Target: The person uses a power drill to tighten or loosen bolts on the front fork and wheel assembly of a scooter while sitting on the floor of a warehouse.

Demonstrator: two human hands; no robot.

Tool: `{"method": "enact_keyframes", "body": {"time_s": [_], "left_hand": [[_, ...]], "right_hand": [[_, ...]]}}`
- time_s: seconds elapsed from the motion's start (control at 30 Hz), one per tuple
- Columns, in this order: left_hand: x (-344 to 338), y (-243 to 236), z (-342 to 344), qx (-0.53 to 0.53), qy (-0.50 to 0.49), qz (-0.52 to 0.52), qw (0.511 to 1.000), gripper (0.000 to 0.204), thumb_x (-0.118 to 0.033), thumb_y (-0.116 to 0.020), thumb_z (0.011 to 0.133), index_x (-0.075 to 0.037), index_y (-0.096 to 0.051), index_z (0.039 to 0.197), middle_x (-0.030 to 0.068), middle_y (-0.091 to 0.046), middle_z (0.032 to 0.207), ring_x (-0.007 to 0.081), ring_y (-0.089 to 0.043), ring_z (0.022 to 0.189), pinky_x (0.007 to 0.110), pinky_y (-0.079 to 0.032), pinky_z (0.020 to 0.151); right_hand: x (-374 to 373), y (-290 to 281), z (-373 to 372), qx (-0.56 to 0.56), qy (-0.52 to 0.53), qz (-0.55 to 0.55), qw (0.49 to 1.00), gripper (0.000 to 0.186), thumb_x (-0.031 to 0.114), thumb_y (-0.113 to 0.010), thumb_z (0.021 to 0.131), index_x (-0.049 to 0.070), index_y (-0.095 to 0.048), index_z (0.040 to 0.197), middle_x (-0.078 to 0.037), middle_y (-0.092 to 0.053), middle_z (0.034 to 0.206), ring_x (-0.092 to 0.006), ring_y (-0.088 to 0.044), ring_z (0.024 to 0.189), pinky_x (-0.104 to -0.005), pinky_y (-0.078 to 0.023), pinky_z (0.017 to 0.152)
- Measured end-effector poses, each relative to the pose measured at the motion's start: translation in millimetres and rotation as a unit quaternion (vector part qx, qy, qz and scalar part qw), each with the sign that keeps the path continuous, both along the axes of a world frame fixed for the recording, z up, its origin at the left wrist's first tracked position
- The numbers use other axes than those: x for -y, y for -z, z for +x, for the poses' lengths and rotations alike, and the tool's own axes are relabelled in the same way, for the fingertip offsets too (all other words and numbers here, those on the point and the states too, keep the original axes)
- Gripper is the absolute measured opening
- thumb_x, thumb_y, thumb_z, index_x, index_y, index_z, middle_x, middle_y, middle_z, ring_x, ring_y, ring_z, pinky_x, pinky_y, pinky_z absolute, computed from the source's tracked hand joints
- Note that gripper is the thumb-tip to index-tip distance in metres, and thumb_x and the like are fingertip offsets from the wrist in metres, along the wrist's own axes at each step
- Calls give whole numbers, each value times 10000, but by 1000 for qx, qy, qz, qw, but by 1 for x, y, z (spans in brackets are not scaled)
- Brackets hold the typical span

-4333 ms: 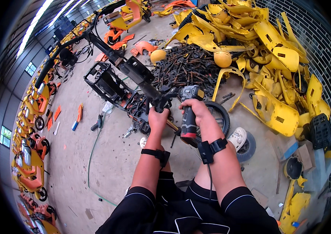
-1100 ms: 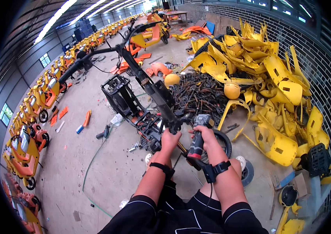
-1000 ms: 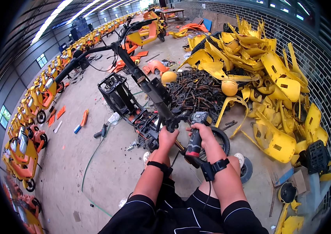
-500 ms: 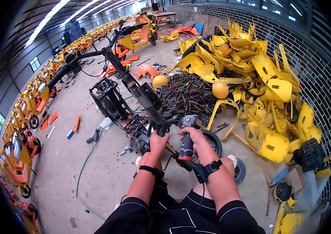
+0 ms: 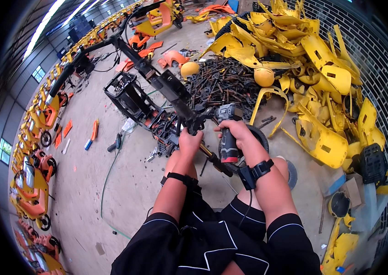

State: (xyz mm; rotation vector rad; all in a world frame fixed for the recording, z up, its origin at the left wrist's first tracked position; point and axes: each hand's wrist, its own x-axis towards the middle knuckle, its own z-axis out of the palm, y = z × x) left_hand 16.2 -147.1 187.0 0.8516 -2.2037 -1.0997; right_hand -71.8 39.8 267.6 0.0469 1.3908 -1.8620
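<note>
Drill (image 5: 228, 145) more upright, tip obscured

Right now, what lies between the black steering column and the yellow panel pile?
In the head view, mainly a heap of dark metal parts separates the column and the pile.

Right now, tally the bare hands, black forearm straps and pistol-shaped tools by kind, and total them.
Bare hands: 2 (left hand, right hand)
Black forearm straps: 2 (left strap, right strap)
Pistol-shaped tools: 2 (held tool, floor tool)
Total: 6
</note>
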Motion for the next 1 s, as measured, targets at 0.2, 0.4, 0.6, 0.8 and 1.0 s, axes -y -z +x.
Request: {"method": "enact_keyframes", "body": {"time_s": [0.2, 0.4, 0.6, 0.8, 1.0], "left_hand": [[1, 4, -4, 31, -1, 18, 999, 495, -329, -722, 733, 40, -648, 1054, 223, -712, 914, 357, -697, 863, 405, -536, 796], [1, 6, -5, -1, -2, -16, 1000, 490, -327, -725, 733, 40, -647, 1048, 216, -713, 910, 343, -700, 870, 398, -534, 804], [-2, 0, -4, -9, -4, 1, 1000, 457, -305, -729, 734, 41, -649, 1023, 203, -716, 899, 338, -699, 859, 400, -531, 798], [-3, 2, -5, -21, -5, -10, 1000, 437, -294, -720, 738, 42, -646, 1008, 217, -710, 904, 359, -695, 877, 404, -530, 801], [-3, 2, -5, -10, 5, -13, 1000, 391, -241, -703, 765, 47, -650, 1025, 180, -713, 877, 292, -692, 807, 369, -526, 765]], "right_hand": [[-3, -1, -2, 0, -25, 5, 1000, 221, 101, -644, 779, -41, -671, 946, -134, -714, 920, -163, -635, 643, -354, -531, 545], [-5, -7, 2, -6, -19, 13, 1000, 203, 100, -649, 770, -36, -688, 914, -131, -716, 886, -161, -632, 638, -358, -529, 535], [-1, -4, 0, -20, -21, 19, 999, 151, 112, -669, 762, -14, -692, 842, -111, -702, 815, -163, -622, 607, -345, -521, 530], [0, -1, -4, -20, -17, -10, 1000, 87, 111, -667, 767, 25, -660, 757, -78, -654, 723, -171, -618, 590, -346, -519, 529], [1, 2, -5, -31, -10, 7, 999, 102, 118, -672, 761, 17, -660, 765, -86, -658, 728, -175, -624, 586, -344, -520, 534]]}}
